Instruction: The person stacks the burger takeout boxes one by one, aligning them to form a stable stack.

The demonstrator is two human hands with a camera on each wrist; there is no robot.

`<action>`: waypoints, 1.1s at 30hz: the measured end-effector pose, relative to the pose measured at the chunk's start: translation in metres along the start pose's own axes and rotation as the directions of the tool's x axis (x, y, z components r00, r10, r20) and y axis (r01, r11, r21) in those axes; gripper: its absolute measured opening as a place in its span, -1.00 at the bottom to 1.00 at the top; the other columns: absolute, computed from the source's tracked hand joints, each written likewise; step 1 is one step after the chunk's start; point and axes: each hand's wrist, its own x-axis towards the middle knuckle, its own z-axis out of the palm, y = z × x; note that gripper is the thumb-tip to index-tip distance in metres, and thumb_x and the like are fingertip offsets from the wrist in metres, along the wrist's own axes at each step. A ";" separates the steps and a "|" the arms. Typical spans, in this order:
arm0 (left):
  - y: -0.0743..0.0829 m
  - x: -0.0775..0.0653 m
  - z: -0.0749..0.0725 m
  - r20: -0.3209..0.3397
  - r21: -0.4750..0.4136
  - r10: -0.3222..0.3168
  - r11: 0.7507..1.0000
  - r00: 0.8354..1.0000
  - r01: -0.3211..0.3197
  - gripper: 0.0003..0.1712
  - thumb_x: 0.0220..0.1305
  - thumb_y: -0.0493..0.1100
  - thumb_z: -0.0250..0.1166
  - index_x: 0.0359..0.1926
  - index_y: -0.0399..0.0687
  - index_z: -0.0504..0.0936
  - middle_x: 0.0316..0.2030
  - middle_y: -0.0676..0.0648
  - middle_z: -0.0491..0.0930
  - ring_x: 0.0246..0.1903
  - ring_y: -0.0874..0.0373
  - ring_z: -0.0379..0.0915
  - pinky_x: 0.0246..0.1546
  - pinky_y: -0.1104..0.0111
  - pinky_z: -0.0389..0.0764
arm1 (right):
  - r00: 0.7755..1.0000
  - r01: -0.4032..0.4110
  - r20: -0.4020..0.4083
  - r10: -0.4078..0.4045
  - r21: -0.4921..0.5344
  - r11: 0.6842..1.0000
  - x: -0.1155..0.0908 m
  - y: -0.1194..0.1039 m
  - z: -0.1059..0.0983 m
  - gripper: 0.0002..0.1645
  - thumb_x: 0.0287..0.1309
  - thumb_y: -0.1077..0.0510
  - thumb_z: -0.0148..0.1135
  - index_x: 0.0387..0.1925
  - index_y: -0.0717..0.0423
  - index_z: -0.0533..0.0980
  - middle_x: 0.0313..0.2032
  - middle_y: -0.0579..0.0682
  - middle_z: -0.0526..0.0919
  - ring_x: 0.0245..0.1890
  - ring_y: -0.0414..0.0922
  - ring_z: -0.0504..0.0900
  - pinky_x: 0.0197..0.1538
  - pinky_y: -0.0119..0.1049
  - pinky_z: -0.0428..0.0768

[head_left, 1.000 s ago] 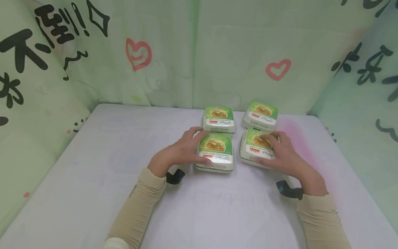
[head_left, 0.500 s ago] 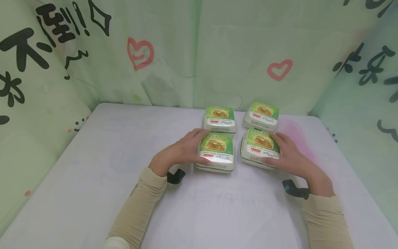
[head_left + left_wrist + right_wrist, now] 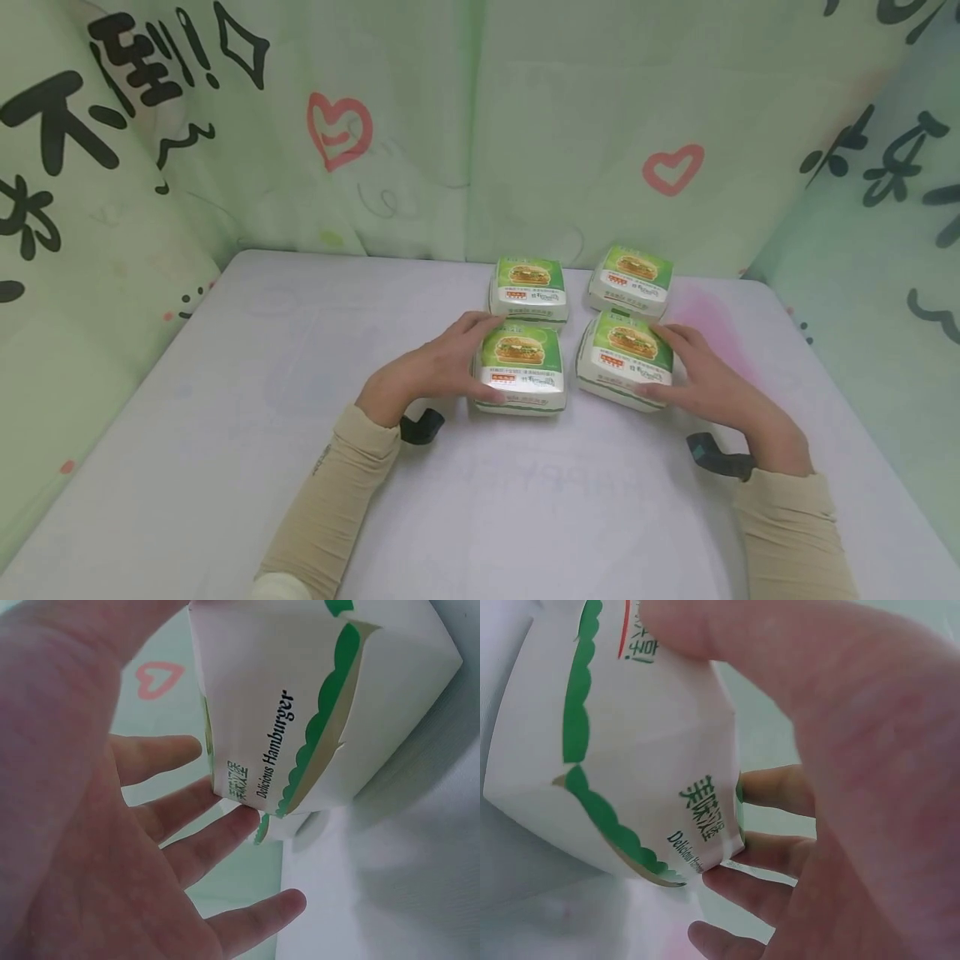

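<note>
Left hand (image 3: 431, 364) grips front-left box (image 3: 522, 360) between thumb and fingers; right hand (image 3: 712, 385) likewise grips front-right box (image 3: 624, 357); rear-left box (image 3: 528, 287), rear-right box (image 3: 632, 279) just behind, all on tabletop (image 3: 495, 508); two-by-two layout appears set, right pair skewed, squaring-up likely remaining

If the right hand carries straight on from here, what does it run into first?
Most likely the near right burger box: the right hand has thumb and fingertips at its edge, though exact contact is unclear.
</note>
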 end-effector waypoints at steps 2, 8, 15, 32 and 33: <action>-0.001 -0.001 0.000 -0.001 -0.002 0.000 1.000 1.000 0.000 0.25 -0.02 0.22 0.54 0.55 0.03 0.03 0.47 -0.05 0.03 0.42 0.07 0.09 0.42 0.15 0.29 | 1.000 -0.005 -0.009 0.005 -0.001 1.000 0.000 -0.001 -0.001 0.24 0.10 -0.31 0.35 0.53 0.22 -0.05 0.44 0.36 0.00 0.37 0.27 0.12 0.32 0.36 0.24; -0.003 -0.001 0.001 -0.008 0.000 0.006 1.000 1.000 -0.006 0.24 -0.04 0.24 0.54 0.54 0.06 0.06 0.46 -0.04 0.06 0.40 0.08 0.13 0.41 0.16 0.31 | 0.998 0.002 -0.055 -0.002 0.005 1.000 -0.002 -0.005 -0.004 0.16 0.11 -0.29 0.35 0.51 0.20 0.05 0.42 0.34 0.07 0.31 0.26 0.21 0.25 0.32 0.32; -0.005 -0.003 -0.001 -0.011 -0.019 0.020 1.000 1.000 -0.020 0.25 -0.05 0.24 0.55 0.54 0.05 0.05 0.47 -0.03 0.03 0.43 0.09 0.09 0.42 0.15 0.29 | 0.992 0.038 -0.123 -0.034 0.028 0.999 -0.007 -0.013 -0.009 0.09 0.15 -0.23 0.35 0.52 0.13 0.08 0.42 0.30 0.10 0.28 0.25 0.23 0.20 0.34 0.34; -0.006 -0.005 -0.004 0.001 -0.051 0.018 0.999 1.000 -0.018 0.19 -0.02 0.21 0.54 0.52 0.05 0.10 0.44 -0.03 0.09 0.40 0.09 0.15 0.42 0.15 0.29 | 0.967 0.114 -0.233 -0.103 0.036 0.993 -0.007 -0.040 -0.020 0.02 0.09 -0.12 0.43 0.50 -0.05 0.17 0.42 0.19 0.15 0.30 0.21 0.25 0.17 0.30 0.35; -0.006 -0.005 -0.004 0.003 -0.055 0.019 0.998 1.000 -0.019 0.19 -0.02 0.21 0.54 0.52 0.05 0.10 0.44 -0.03 0.09 0.40 0.09 0.15 0.42 0.15 0.29 | 0.967 0.114 -0.233 -0.103 0.035 0.993 -0.007 -0.042 -0.020 0.02 0.09 -0.13 0.43 0.50 -0.06 0.16 0.43 0.19 0.15 0.30 0.21 0.25 0.17 0.30 0.36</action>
